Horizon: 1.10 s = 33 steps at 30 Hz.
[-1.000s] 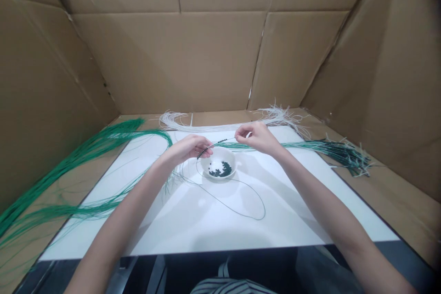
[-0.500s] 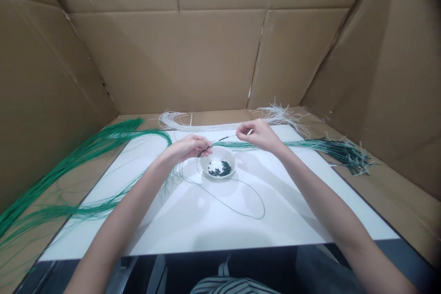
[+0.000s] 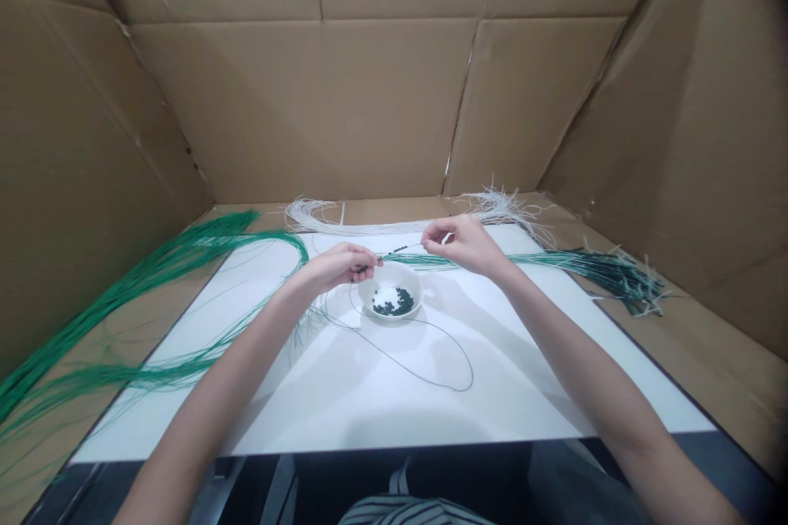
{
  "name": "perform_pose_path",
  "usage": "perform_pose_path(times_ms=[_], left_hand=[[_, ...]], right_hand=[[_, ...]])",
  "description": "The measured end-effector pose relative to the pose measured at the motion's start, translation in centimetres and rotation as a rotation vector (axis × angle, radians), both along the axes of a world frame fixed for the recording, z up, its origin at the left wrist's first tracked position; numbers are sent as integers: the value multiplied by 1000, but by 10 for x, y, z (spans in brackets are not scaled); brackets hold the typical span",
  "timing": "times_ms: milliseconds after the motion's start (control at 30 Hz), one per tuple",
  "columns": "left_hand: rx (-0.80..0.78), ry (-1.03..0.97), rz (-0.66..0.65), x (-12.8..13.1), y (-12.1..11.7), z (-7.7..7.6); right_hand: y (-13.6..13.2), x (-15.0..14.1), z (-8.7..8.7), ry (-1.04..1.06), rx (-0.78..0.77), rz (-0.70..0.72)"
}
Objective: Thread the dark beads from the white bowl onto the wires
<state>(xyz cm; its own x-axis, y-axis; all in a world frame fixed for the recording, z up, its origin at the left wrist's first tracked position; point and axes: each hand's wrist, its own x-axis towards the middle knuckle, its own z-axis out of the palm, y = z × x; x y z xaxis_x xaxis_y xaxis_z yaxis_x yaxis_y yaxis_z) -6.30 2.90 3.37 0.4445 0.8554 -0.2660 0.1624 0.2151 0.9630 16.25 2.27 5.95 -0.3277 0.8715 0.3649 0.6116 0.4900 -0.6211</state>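
Between my two hands runs a thin string with small dark beads (image 3: 397, 250) on it, held above a white bowl. My left hand (image 3: 345, 265) is closed on the beaded string, with several beads at its fingertips. The fingers of my right hand (image 3: 459, 239) pinch the string's other end, to the right of the beads. Below them, the white bowl (image 3: 416, 301) holds loose dark beads (image 3: 394, 303). From my left hand the dark string (image 3: 455, 385) loops down across the white tabletop in front of the bowl.
Green strands (image 3: 141, 303) spread over the left side, and a dark green bundle (image 3: 609, 275) lies at the right. White strands (image 3: 350, 225) stretch along the back of the white table (image 3: 431, 418). Cardboard walls (image 3: 308, 107) enclose the back and sides.
My left fingers have closed further over the beads on the string, so fewer beads show beside them. My right hand keeps its pinch almost in place.
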Motion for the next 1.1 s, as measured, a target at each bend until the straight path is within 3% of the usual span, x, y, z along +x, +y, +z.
perform_pose_path(times_ms=[400, 700, 1100], left_hand=[[85, 79, 5, 5, -9, 5], [-31, -42, 79, 0, 0, 0], [-35, -49, 10, -6, -2, 6]], right_hand=[[0, -3, -4, -12, -4, 33], [6, 3, -3, -35, -13, -28], [15, 9, -7, -34, -31, -77]])
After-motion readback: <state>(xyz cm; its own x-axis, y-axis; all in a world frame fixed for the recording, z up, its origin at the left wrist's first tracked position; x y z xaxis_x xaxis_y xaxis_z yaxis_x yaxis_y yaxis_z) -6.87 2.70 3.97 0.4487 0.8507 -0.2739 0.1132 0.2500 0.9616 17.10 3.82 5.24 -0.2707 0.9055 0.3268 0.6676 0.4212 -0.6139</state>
